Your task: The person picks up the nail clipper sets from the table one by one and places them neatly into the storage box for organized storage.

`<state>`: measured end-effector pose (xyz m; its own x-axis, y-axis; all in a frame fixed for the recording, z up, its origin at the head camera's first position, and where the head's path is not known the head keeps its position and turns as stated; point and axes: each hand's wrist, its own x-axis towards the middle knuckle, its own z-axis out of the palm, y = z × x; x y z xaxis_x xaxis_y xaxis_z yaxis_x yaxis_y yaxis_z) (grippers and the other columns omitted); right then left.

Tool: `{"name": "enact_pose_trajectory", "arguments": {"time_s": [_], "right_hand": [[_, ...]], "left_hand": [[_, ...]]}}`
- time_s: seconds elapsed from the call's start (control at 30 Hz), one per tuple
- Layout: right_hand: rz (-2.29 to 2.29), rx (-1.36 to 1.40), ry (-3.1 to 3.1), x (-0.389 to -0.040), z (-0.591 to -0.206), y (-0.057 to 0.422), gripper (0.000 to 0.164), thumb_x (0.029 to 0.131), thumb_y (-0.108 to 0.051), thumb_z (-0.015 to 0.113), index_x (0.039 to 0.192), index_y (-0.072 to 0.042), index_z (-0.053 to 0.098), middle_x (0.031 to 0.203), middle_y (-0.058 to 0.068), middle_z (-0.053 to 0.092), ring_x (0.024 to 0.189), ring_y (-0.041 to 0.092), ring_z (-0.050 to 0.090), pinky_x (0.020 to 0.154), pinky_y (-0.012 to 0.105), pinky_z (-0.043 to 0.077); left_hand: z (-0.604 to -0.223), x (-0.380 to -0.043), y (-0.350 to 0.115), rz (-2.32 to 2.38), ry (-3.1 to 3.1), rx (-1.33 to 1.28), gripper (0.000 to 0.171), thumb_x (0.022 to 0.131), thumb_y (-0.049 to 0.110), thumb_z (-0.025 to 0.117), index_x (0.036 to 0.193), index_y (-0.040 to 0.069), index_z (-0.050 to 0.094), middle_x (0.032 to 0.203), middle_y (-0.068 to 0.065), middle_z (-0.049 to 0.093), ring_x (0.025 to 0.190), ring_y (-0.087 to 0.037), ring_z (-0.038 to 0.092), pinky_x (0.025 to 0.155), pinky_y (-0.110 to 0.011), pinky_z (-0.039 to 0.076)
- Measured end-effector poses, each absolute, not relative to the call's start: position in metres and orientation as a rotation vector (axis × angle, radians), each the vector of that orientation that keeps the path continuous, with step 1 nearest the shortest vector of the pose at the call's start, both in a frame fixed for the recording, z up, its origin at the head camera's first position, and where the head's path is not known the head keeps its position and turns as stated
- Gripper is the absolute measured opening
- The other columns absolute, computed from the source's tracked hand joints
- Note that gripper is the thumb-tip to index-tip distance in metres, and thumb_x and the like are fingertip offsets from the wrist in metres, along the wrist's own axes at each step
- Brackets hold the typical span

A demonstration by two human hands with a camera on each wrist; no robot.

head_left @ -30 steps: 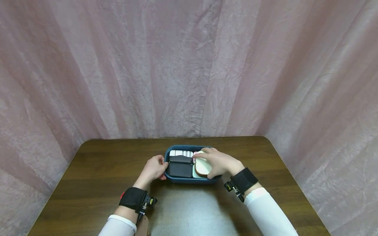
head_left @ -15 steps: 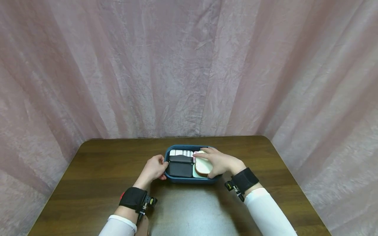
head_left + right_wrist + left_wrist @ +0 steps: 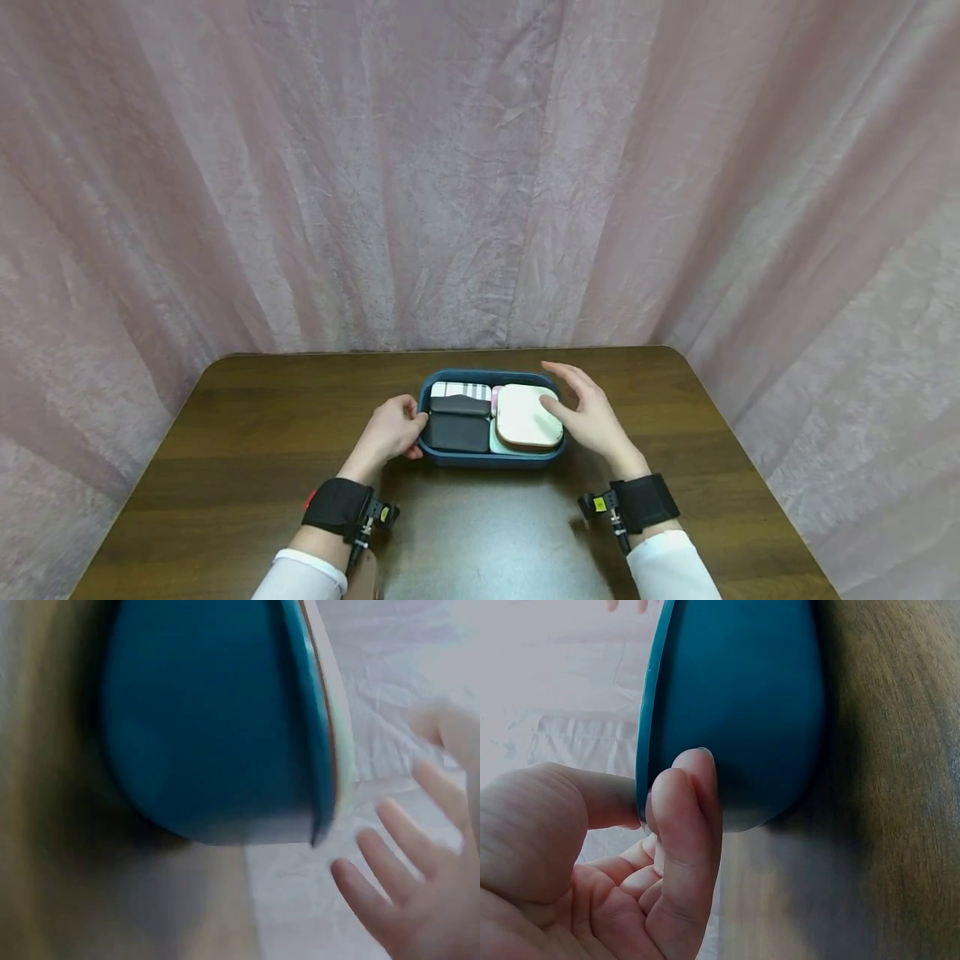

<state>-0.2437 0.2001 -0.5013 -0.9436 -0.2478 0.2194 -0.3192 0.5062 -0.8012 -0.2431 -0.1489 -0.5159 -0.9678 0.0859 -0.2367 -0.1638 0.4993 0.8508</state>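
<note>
A blue oval bin (image 3: 487,459) stands on the wooden table, packed with several small flat cases. My left hand (image 3: 393,427) pinches its left rim, thumb over the edge and fingers against the outer wall, as the left wrist view shows close up. A cream rounded-square case (image 3: 527,419) lies on top at the bin's right, over a mint-green case (image 3: 499,447) and a pink one (image 3: 495,393). Just past the right rim, my right hand (image 3: 596,417) has its fingers spread and holds nothing. In the right wrist view those fingers (image 3: 401,870) are apart from the bin.
Dark grey cases (image 3: 457,432) fill the bin's left half, with a white striped case (image 3: 461,389) behind them. A brown object (image 3: 363,577) lies partly hidden by my left forearm. Pink curtain (image 3: 480,183) hangs behind the table (image 3: 285,433).
My right hand has let go of the cream case and moved right, off it. The case now sits further right, up to the bin's right rim. The left hand has stayed put.
</note>
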Motion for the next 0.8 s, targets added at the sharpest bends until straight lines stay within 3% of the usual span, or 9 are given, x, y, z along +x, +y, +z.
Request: {"name": "enact_pose_trajectory", "arguments": {"time_s": [0.13,0.33,0.47,0.8], "right_hand": [[1.752,0.08,-2.481,-0.235,-0.519,0.202,0.046,0.109,-0.03,0.066,0.149,-0.008,0.058,0.144,0.017,0.06,0.131,0.037,0.059,0.106,0.054,0.051],[2.108,-0.346,-2.446,-0.219,-0.541,0.205,0.057,0.113,-0.045,0.051,0.145,0.002,0.051,0.128,0.019,0.062,0.106,0.022,0.066,0.09,0.033,0.057],[2.199,-0.261,-2.516,-0.213,-0.548,0.208,0.057,0.115,-0.044,0.046,0.138,0.007,0.051,0.12,0.013,0.062,0.099,0.016,0.066,0.088,0.029,0.056],[2.325,-0.079,-2.527,-0.21,-0.553,0.217,0.035,0.115,-0.032,0.048,0.118,0.001,0.06,0.109,0.004,0.061,0.105,0.015,0.062,0.097,0.027,0.052]], "left_hand": [[-0.516,-0.243,-0.149,1.463,2.496,-0.073,0.018,0.105,0.008,0.062,0.09,0.003,0.055,0.063,-0.012,0.062,0.045,-0.018,0.066,0.052,-0.04,0.061],[-0.516,-0.242,-0.149,1.456,2.498,-0.058,0.017,0.106,0.009,0.062,0.091,0.003,0.055,0.063,-0.012,0.062,0.046,-0.018,0.067,0.052,-0.039,0.061],[-0.517,-0.242,-0.149,1.455,2.493,-0.051,0.017,0.106,0.01,0.062,0.092,0.003,0.056,0.064,-0.013,0.063,0.047,-0.019,0.068,0.053,-0.04,0.061],[-0.518,-0.245,-0.151,1.443,2.498,-0.068,0.018,0.106,0.012,0.064,0.093,0.003,0.056,0.064,-0.013,0.064,0.048,-0.02,0.069,0.054,-0.04,0.061]]}}
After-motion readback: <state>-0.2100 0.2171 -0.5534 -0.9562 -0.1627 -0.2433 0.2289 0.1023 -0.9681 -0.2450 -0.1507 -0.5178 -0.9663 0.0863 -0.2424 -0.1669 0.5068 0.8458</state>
